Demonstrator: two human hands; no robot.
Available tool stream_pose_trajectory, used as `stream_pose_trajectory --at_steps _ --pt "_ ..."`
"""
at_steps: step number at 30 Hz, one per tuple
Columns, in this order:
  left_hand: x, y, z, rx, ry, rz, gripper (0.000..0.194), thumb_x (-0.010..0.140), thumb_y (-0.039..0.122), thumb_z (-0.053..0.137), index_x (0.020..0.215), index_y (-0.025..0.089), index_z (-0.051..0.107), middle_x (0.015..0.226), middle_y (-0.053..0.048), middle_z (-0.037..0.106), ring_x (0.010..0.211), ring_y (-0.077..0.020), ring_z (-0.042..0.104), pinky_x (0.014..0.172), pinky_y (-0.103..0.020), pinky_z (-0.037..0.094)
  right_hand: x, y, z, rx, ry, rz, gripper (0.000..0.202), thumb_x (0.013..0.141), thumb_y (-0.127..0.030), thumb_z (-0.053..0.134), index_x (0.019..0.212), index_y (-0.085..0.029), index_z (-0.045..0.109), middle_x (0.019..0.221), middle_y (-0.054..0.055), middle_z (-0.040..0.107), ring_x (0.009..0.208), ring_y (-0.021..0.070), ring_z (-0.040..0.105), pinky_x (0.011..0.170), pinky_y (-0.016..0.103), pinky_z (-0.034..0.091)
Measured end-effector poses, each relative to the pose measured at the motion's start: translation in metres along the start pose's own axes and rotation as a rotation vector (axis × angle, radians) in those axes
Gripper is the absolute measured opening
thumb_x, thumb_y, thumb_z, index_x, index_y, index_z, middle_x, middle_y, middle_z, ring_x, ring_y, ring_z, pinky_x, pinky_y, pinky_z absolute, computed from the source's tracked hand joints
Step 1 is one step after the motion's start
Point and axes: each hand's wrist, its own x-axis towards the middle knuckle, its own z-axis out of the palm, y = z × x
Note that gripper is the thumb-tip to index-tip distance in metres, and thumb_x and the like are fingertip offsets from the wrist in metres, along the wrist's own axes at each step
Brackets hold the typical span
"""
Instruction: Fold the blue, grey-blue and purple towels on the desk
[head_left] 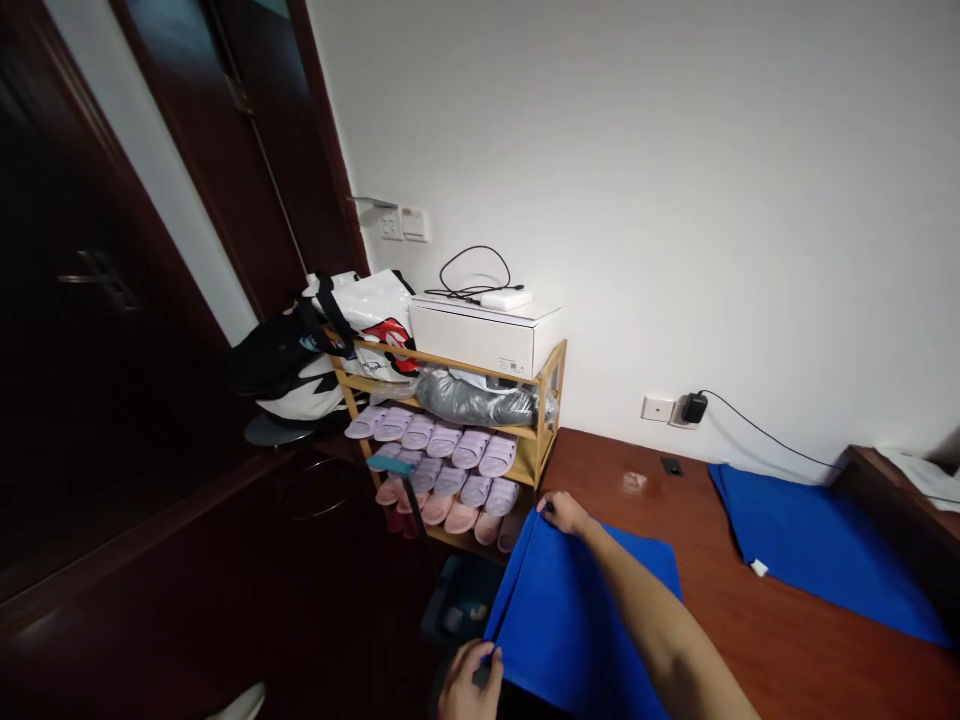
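A folded piece of blue cloth (570,610) lies partly on the brown table and hangs over its left edge. My right hand (566,512) pinches its far left corner, with the forearm stretched across the cloth. At the near left corner, my left hand (471,680) grips the same edge between thumb and fingers. Between the hands the edge is drawn straight, and its layers are slightly apart. A second blue cloth (825,550) with a small white tag lies flat further right on the table.
The wooden table (727,640) meets a white wall with a plugged-in black adapter (694,407). Beyond its left end stands a rack (551,400) of slippers, topped by a white box (480,335) and a bag (375,310). A dark bin (457,600) sits below the table edge.
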Motion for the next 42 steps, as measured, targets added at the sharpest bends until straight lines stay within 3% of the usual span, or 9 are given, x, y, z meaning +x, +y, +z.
stream_pose_trajectory --at_steps 3,6,12,17,21,25,30,35,42 --pt "0.003 0.022 -0.014 -0.001 -0.023 0.036 0.059 0.078 0.086 0.06 0.08 0.031 0.084 0.091 -0.007 0.086 0.081 -0.033 0.082 0.075 -0.041 0.069 -0.019 -0.006 -0.035 0.064 0.065 -0.026 0.016 0.086 -0.017 0.069 0.096 -0.021 0.079 0.102 0.007 0.081 0.092 0.0214 0.073 0.09 0.032 0.056" --pt "0.011 0.054 -0.028 -0.033 -0.015 0.146 0.057 0.081 0.084 0.062 0.082 0.031 0.083 0.09 -0.006 0.086 0.077 -0.0299 0.081 0.076 -0.039 0.069 -0.063 -0.005 -0.089 0.106 0.152 -0.046 0.021 0.091 -0.025 0.068 0.109 -0.021 0.078 0.102 0.006 0.078 0.089 0.0199 0.069 0.085 0.031 0.056" --pt "0.042 0.145 -0.056 -0.082 0.019 0.469 0.043 0.089 0.069 0.066 0.086 0.03 0.081 0.093 -0.005 0.085 0.084 -0.0264 0.081 0.082 -0.038 0.068 -0.202 -0.022 -0.21 0.217 0.257 -0.159 0.049 0.097 -0.049 0.069 0.141 -0.027 0.07 0.113 0.004 0.078 0.088 0.0177 0.067 0.08 0.031 0.057" --pt "0.057 0.231 -0.072 -0.125 -0.055 0.648 0.036 0.092 0.061 0.065 0.087 0.028 0.077 0.095 -0.006 0.084 0.094 -0.0276 0.079 0.093 -0.041 0.066 -0.3 -0.059 -0.267 0.113 0.432 -0.169 0.042 0.1 -0.056 0.068 0.131 -0.029 0.077 0.12 0.006 0.079 0.099 0.02 0.073 0.086 0.033 0.061" --pt "0.061 0.281 -0.069 -0.204 -0.112 0.629 0.039 0.092 0.063 0.065 0.09 0.026 0.076 0.098 -0.007 0.083 0.099 -0.0283 0.078 0.097 -0.043 0.065 -0.349 -0.068 -0.285 0.078 0.547 -0.175 0.037 0.099 -0.059 0.069 0.115 -0.028 0.084 0.112 0.006 0.083 0.097 0.023 0.078 0.084 0.034 0.065" --pt "0.066 0.305 -0.057 -0.27 -0.189 0.596 0.05 0.086 0.072 0.069 0.089 0.023 0.077 0.095 -0.009 0.084 0.095 -0.0289 0.079 0.093 -0.043 0.066 -0.381 -0.069 -0.288 0.031 0.613 -0.178 0.04 0.101 -0.058 0.067 0.122 -0.027 0.082 0.116 0.006 0.084 0.099 0.0244 0.08 0.087 0.034 0.067" --pt "0.071 0.317 -0.049 -0.328 -0.351 0.599 0.05 0.079 0.073 0.075 0.081 0.024 0.078 0.093 -0.011 0.085 0.092 -0.029 0.081 0.092 -0.045 0.067 -0.406 -0.068 -0.287 -0.016 0.615 -0.152 0.038 0.104 -0.059 0.063 0.113 -0.028 0.085 0.111 0.005 0.085 0.103 0.0259 0.08 0.094 0.035 0.065" --pt "0.065 0.325 -0.051 -0.319 -0.454 0.598 0.044 0.078 0.069 0.077 0.085 0.025 0.081 0.096 -0.009 0.086 0.094 -0.0296 0.081 0.093 -0.047 0.067 -0.421 -0.054 -0.282 0.004 0.648 -0.052 0.05 0.099 -0.068 0.064 0.125 -0.029 0.083 0.113 0.006 0.085 0.101 0.0278 0.081 0.096 0.039 0.065" --pt "0.059 0.33 -0.058 -0.284 -0.502 0.647 0.046 0.081 0.069 0.076 0.09 0.024 0.084 0.097 -0.01 0.086 0.094 -0.0299 0.082 0.094 -0.046 0.067 -0.429 -0.051 -0.268 0.025 0.75 -0.035 0.052 0.097 -0.073 0.064 0.095 -0.025 0.083 0.096 0.006 0.084 0.086 0.0231 0.078 0.08 0.031 0.064"
